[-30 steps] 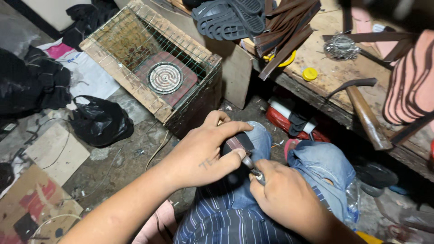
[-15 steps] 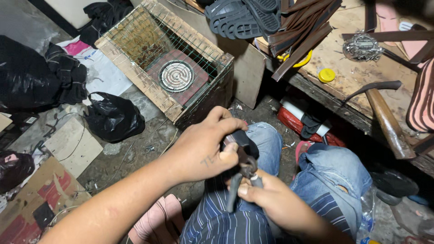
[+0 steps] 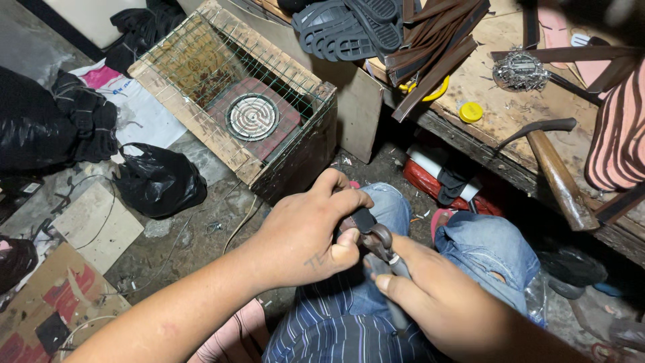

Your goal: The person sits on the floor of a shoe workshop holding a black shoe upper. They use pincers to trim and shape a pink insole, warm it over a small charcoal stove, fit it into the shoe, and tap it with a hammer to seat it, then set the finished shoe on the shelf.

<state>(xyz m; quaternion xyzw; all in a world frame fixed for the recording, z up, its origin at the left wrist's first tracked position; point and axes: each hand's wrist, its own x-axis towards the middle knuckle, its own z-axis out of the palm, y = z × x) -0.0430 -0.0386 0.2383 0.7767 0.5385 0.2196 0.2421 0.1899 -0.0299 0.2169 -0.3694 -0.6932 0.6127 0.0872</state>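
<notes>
My left hand point(image 3: 306, 232) is closed around a small dark piece point(image 3: 363, 219) held over my lap, thumb pressed at its lower side. My right hand point(image 3: 430, 296) grips a pair of metal pliers point(image 3: 383, 245), whose jaws sit against the dark piece just beside my left thumb. Both hands meet above my knees in blue jeans point(image 3: 484, 249). Most of the dark piece is hidden under my left fingers.
A wooden box with wire mesh point(image 3: 228, 101) holding a coil heater point(image 3: 252, 116) stands on the floor ahead. A workbench point(image 3: 497, 114) at right carries a hammer point(image 3: 551, 168), dark shoe soles point(image 3: 349, 23), strips, a yellow cap point(image 3: 470, 111). Black bags point(image 3: 158, 181) and cardboard point(image 3: 60, 296) lie at left.
The view has drifted so the bench and box sit a little lower and further right. My right hand has shifted its grip on the pliers; my left hand stays closed on the dark piece.
</notes>
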